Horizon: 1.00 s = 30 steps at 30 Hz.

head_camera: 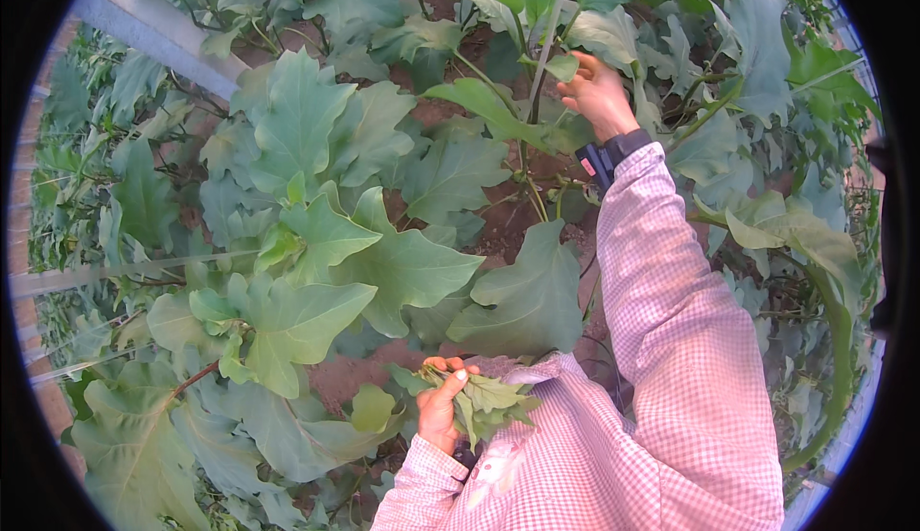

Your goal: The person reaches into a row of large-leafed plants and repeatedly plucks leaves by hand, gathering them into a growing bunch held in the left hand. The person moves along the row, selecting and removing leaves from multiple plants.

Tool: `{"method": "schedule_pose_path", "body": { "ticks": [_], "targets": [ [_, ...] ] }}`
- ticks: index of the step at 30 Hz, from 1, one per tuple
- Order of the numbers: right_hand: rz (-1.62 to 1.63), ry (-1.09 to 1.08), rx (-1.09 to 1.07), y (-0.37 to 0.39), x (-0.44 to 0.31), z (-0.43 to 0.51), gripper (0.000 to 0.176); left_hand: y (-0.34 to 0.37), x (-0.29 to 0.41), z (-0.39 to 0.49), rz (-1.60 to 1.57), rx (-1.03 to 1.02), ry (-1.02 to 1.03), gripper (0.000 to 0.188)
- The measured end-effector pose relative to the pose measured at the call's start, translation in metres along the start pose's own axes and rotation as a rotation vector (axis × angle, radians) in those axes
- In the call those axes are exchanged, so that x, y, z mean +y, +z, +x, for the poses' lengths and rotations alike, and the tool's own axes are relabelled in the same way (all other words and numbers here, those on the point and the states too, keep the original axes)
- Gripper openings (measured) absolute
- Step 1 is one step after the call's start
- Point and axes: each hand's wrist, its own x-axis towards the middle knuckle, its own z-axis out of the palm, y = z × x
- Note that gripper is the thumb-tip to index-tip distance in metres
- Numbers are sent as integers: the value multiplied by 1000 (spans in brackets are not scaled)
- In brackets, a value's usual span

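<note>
My left hand (440,400) is closed around a bunch of picked green leaves and shoots (496,405), held low against the front of the checked garment. Farther out, my right hand (598,94) reaches into the upper part of a leafy plant that looks like eggplant. Its fingertips are beside a small leaf (562,67) and close to the main stem (533,108). Whether they pinch anything is not clear. A pale support string (552,31) runs up along this stem. One broad lobed leaf (528,294) hangs between my two arms.
Dense lobed foliage (302,121) surrounds both arms, with brown soil (503,233) showing through gaps. A pale metal beam (158,31) crosses the upper left. Taut strips (129,272) cross the left side. On my right wrist is a dark strapped device (600,164).
</note>
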Motion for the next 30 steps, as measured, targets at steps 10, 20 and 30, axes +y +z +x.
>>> {"method": "schedule_pose_path", "body": {
  "ticks": [10,20,30],
  "targets": [
    [-310,-313,-542,47,8,-39,73,-1,-7,-5,-6,-20,10,35],
    [-156,-461,-121,77,49,-96,23,7,-5,-9,18,-35,37,35],
    [-152,-692,154,86,96,-120,29,5,-15,-15,100,-27,38,34]
  ]
}}
